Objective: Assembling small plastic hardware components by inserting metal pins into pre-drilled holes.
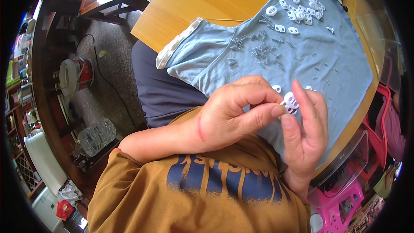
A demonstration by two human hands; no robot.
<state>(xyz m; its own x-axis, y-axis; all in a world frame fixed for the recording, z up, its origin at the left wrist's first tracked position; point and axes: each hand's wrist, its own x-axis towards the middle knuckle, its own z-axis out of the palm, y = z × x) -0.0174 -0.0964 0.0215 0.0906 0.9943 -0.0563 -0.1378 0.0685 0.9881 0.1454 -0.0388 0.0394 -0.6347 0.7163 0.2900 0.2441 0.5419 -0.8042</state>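
A small white plastic cord lock [291, 100] with two holes is between my hands, just above the blue cloth. My left hand [235, 110] pinches its left side between thumb and forefinger. From the right, my right hand [307, 136] closes around it, the thumb below and the forefinger raised alongside. Fingers partly hide the piece. Just beyond my hands lies another white piece [277, 88]. Farther off, a pile of white cord lock parts [304, 14] rests on the cloth. Many small metal springs [264, 53] are scattered nearer to me.
The light blue cloth [345, 56], apparently a shirt, covers much of the yellow wooden table [181, 6]. Tiny thin pieces [316, 68] lie on its right part. On the floor to the left are a bucket [69, 77] and a clear plastic bottle [97, 137]. A pink stool [338, 205] stands lower right.
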